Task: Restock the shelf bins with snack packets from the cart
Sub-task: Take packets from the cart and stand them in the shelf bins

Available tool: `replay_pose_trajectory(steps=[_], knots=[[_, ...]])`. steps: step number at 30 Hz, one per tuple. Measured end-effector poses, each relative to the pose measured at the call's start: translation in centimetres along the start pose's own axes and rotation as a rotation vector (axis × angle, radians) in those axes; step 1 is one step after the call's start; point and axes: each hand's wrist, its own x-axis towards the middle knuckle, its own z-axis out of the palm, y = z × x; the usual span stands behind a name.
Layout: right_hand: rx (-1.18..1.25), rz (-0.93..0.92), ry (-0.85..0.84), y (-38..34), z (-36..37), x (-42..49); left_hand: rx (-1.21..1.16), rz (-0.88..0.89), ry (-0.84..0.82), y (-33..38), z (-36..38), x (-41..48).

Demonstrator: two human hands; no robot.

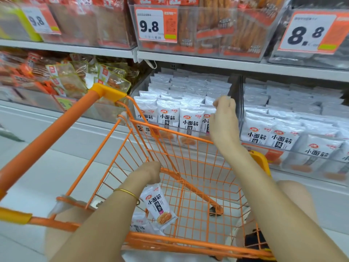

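My left hand (151, 172) is inside the orange wire cart (188, 148), gripping the top edge of a white snack packet (159, 207) that hangs below it. Another white packet (139, 223) lies on the cart floor beneath. My right hand (223, 118) reaches over the cart's far rim to the front right corner of the clear shelf bin (149, 80), which is packed with rows of the same white packets (169, 115). Its fingers are loosely curled and apart, with nothing in them.
A second bin of white packets (294, 120) stands to the right. To the left a bin holds clear and orange packets (71, 80). The upper shelf (207, 62) carries bins with price tags. The cart's orange handle (56, 129) runs diagonally at left.
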Motion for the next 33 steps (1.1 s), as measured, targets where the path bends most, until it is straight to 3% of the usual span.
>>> replay_pose_trajectory(steps=[8, 11, 13, 15, 17, 23, 26, 30, 33], knots=[[0.172, -0.199, -0.400, 0.4, 3.7, -7.0, 0.238, -0.057, -0.034, 0.5, 2.0, 0.2], [0.118, -0.196, -0.520, 1.1, 4.4, -7.3, 0.138, 0.026, -0.046, 0.8, 1.2, -0.3], [0.026, -0.121, -0.696, 1.7, 4.7, -7.3, 0.053, 0.140, -0.052, 1.0, 0.0, -0.8], [-0.066, -0.031, -0.915, 2.3, 4.7, -7.5, -0.018, 0.224, 0.016, 1.5, -1.6, -1.8], [-0.071, 0.024, -1.017, 2.5, 4.5, -7.4, -0.119, 0.297, 0.113, 2.2, -3.5, -3.2], [0.208, 0.118, -0.860, 2.1, 1.2, -4.6, -0.484, 0.445, 0.383, 4.6, -8.4, -6.9], [0.368, 0.202, -0.676, 1.9, -1.8, -2.4, -0.675, 0.421, 0.472, 4.5, -9.0, -7.2], [0.384, 0.169, -0.288, 1.9, -4.7, 0.3, -0.548, 0.321, 0.370, 2.7, -7.7, -6.5], [0.364, 0.173, -0.104, 2.2, -4.3, 1.4, -0.241, 0.286, 0.122, 1.4, -6.0, -5.7]])
